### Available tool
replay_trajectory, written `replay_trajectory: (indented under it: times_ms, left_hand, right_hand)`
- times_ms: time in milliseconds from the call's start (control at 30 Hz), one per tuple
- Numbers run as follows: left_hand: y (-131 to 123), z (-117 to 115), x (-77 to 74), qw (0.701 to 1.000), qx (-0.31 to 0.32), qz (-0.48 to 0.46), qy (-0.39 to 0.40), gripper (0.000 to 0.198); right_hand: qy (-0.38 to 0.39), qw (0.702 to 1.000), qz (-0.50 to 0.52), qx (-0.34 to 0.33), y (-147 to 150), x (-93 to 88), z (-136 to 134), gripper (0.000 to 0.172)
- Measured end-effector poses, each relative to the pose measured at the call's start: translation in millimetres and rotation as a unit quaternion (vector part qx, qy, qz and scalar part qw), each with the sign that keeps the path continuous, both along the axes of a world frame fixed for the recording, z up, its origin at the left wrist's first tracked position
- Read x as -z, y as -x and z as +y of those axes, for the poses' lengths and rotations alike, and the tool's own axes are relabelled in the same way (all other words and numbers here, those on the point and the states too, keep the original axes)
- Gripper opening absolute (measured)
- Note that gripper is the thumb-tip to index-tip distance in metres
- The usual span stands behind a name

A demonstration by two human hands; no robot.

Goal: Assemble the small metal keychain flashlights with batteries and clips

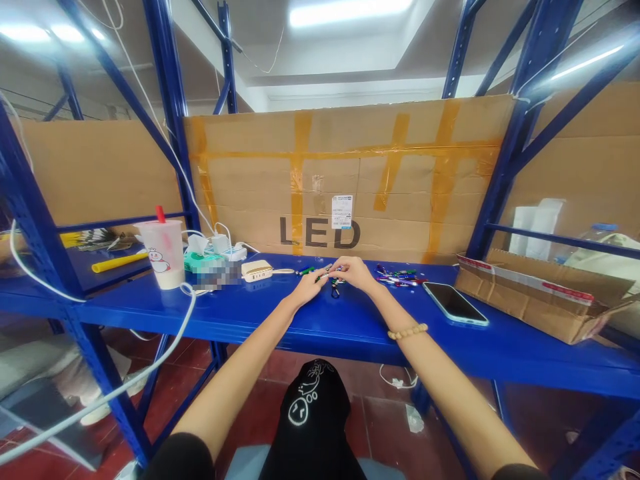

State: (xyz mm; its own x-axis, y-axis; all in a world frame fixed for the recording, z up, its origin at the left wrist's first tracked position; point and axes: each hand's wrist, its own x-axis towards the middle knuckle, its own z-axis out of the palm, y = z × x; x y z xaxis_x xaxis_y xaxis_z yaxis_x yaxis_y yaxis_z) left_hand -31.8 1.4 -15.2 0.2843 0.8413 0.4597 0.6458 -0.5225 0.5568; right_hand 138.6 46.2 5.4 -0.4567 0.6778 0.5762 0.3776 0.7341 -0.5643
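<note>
My left hand (pixel 309 287) and my right hand (pixel 353 272) meet over the middle of the blue shelf top (pixel 310 320). The fingers of both are pinched together around something small, mostly hidden by the fingertips. Just below them a small dark clip-like piece (pixel 335 291) shows against the blue; whether it hangs from the fingers or lies on the shelf, I cannot tell. To the right of my right hand lies a loose pile of small shiny coloured pieces (pixel 399 276), purple, green, red and silver. A few green and dark pieces (pixel 305 271) lie beyond my left hand.
A phone (pixel 455 303) and an open cardboard box (pixel 530 300) are on the right. Leftward stand a drink cup (pixel 163 253), a tissue pack (pixel 200 253) and a cream-coloured device (pixel 257 270). A white cable (pixel 170 353) crosses the left front edge. Behind rises a cardboard panel (pixel 240 193).
</note>
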Motion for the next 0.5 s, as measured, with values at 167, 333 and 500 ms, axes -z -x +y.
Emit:
replay_trajectory:
  times_ms: [167, 333, 500]
  left_hand:
    - [-2, -3, 1.6, 0.999, 0.031, 0.019, -0.006, 0.024]
    - [-3, -10, 1.8, 0.998, 0.046, 0.007, -0.039, 0.024]
    - [-3, -14, 0.8, 0.996, 0.06, 0.015, -0.067, 0.031]
  right_hand:
    - [-0.019, 0.999, -0.034, -0.023, -10, -0.3, -3, 0.018]
    - [-0.035, 0.998, -0.042, -0.031, -14, -4.3, -8, 0.02]
    - [-0.032, 0.997, -0.055, -0.048, -16, -9.3, -11, 0.019]
